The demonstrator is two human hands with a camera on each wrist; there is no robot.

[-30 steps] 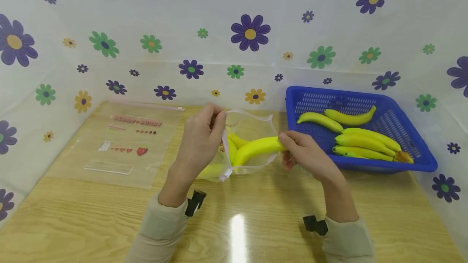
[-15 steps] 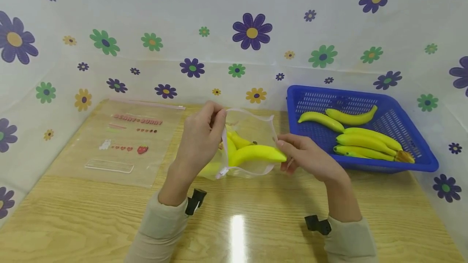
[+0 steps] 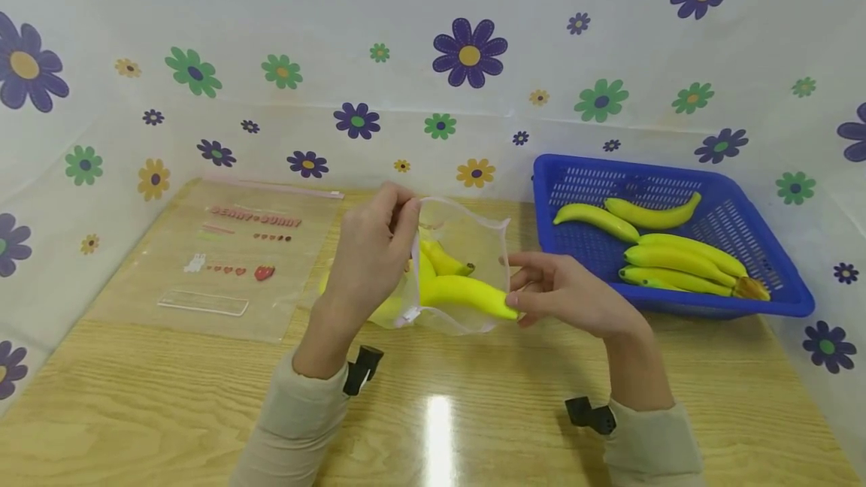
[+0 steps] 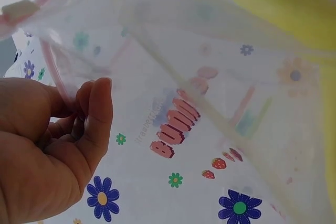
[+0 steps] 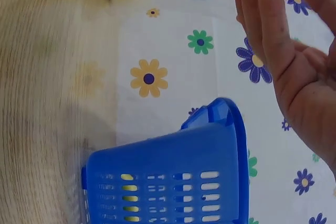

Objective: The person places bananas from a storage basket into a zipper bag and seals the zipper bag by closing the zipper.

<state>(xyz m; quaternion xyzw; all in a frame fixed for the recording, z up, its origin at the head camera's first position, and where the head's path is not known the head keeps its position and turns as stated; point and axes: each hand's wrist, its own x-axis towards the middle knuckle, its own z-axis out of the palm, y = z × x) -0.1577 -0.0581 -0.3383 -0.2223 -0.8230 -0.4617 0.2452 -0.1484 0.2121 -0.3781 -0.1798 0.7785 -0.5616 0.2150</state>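
Note:
In the head view, my left hand point(image 3: 375, 254) pinches the rim of a clear zip bag point(image 3: 467, 228) with a pale pink edge. The bag's mouth gapes toward the right. Inside lies a yellow banana point(image 3: 443, 258), with more yellow fruit partly hidden behind my left hand. Another banana point(image 3: 467, 295) lies across the mouth, its tip angled down at the right rim. My right hand point(image 3: 575, 295) touches that tip with the thumb, its fingers fairly straight beside the bag edge. The left wrist view shows pink lettering on the zip bag point(image 4: 176, 129) beside my curled fingers.
A blue perforated basket point(image 3: 778, 254) with several bananas point(image 3: 679, 261) stands at the right. At the left, a flat printed zip bag point(image 3: 223, 254) lies on the wooden table point(image 3: 169, 404). A flowered curtain point(image 3: 379, 6) borders the back and sides.
The banana's right end has swung down toward the front, deeper into the bag's mouth. My right hand has loosened from its earlier grip and lowered slightly. My left hand keeps holding the rim.

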